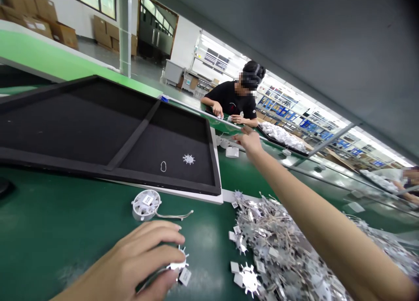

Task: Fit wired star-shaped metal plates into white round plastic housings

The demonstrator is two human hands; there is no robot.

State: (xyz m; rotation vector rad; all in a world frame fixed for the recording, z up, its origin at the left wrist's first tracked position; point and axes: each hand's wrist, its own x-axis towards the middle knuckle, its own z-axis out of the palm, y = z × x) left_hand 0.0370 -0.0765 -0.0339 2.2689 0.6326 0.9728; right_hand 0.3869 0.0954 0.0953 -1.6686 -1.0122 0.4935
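Observation:
At the bottom of the head view, my left hand (147,253) curls its thumb and fingers round a small star-shaped metal plate (178,259). A white square tag (185,276) hangs beside that plate. Beyond it on the green bench lies a white round fan (146,205) with a lead trailing right. My right hand (249,140) is stretched far forward, its fingertips by whitish fan parts (223,141) and just above a white fan housing (232,152). Its fingers are bent and blurred, so I cannot make out whether they grip anything.
A large heap of star-shaped plates with wires (281,244) covers the right side under my right forearm. A black divided tray (170,139) holds one star plate (188,159) and a pale loop (163,166). Across the bench a person in black (234,100) handles white parts.

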